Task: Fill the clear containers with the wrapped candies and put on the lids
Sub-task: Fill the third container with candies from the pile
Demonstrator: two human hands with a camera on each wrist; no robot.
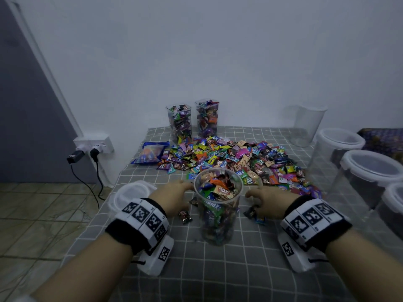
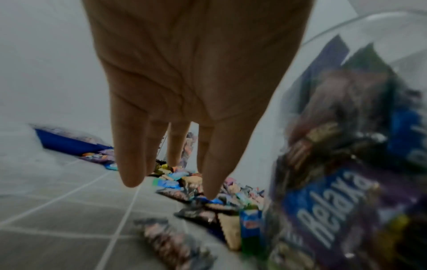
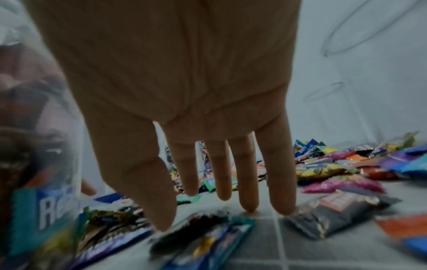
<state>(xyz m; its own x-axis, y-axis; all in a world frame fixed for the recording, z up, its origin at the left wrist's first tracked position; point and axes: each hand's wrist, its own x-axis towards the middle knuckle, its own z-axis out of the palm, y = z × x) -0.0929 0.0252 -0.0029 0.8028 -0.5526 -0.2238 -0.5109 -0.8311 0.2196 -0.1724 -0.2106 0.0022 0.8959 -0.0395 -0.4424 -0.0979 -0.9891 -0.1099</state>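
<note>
A clear round container (image 1: 218, 205), full of wrapped candies, stands uncovered on the checked cloth in front of me. My left hand (image 1: 174, 197) hovers just left of it, palm down, fingers (image 2: 129, 160) straight and holding nothing. My right hand (image 1: 265, 201) hovers just right of it, fingers (image 3: 247, 184) spread above loose candies (image 3: 208, 235). A big pile of wrapped candies (image 1: 235, 159) lies behind the container. A white lid (image 1: 130, 194) lies to the left. In the left wrist view the full container (image 2: 346, 173) fills the right side.
Two filled clear containers (image 1: 180, 123) (image 1: 207, 119) stand at the back wall. Empty clear containers with white rims (image 1: 333, 149) (image 1: 366, 177) line the right side, one more (image 1: 307, 125) behind. A blue candy bag (image 1: 150, 152) lies left. The cloth's left edge drops to a tiled floor (image 1: 39, 214).
</note>
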